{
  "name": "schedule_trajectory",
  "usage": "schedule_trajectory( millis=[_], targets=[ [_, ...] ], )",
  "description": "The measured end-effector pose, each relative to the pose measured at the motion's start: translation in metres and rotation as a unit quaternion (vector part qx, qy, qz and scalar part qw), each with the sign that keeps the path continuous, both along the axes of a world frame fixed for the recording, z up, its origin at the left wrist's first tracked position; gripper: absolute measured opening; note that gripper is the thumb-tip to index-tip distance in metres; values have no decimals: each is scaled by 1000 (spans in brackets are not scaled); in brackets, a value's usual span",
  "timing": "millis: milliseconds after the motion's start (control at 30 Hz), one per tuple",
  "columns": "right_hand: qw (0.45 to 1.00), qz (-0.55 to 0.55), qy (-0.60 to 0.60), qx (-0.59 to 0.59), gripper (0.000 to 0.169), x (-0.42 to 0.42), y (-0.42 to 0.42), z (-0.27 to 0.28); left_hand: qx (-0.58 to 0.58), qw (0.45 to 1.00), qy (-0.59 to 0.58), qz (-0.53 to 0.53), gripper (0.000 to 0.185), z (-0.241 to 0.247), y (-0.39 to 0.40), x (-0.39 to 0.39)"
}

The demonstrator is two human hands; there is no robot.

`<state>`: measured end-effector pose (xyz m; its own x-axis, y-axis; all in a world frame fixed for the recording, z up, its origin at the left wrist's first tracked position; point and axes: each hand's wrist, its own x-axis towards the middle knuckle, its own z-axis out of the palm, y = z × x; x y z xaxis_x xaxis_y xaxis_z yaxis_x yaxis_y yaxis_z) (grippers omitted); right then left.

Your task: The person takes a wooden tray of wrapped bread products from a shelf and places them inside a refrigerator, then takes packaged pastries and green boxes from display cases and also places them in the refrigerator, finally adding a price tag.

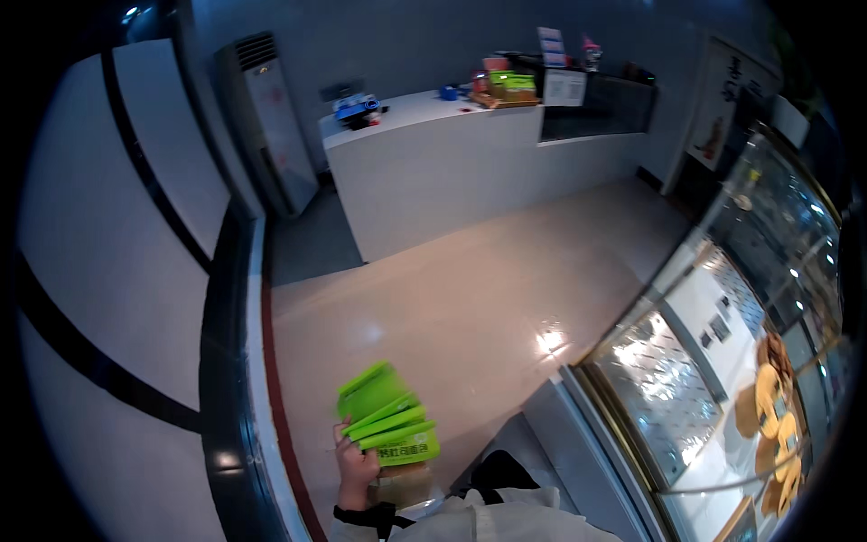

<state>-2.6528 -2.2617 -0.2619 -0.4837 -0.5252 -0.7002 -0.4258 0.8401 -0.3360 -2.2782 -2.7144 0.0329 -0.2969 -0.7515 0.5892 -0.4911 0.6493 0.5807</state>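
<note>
My left hand (355,466) grips several bags of sliced bread (405,450) by their bright green tops, which fan out above the tiled floor. The nearest bag bears printed writing, and its clear lower part shows a brown loaf. How many fingers close around the tops is partly hidden by the plastic. A dark cuff circles the wrist, close to the front of my light-coloured top (494,518). My right hand is out of view. On that side, a glass display case (650,400) stands right beside me.
Ahead is a white counter (433,183) carrying a wooden tray (504,103) with more green-topped bags. Left of it stands an upright air conditioner (274,129). Yellow boards (769,400) line the lit case. Black-framed panels (234,406) run along my left. Glossy floor (474,298) lies between.
</note>
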Motion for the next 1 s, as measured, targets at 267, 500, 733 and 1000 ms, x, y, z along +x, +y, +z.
schedule_trajectory(
  millis=[267,500,733,1000],
  targets=[
    [981,-46,-31,-185,27,-69,-352,-33,62,997,-28,31,27,5,-127,-25],
    [984,115,-122,-53,31,-126,-580,-62,30,990,-56,124,27,46,-251,-74],
    [975,156,-59,-147,25,-193,-689,-36,39,991,-81,101,24,28,-387,-140],
    [898,-410,24,-156,25,-235,-704,48,51,996,-71,1,41,27,-666,-272]
  ],
)
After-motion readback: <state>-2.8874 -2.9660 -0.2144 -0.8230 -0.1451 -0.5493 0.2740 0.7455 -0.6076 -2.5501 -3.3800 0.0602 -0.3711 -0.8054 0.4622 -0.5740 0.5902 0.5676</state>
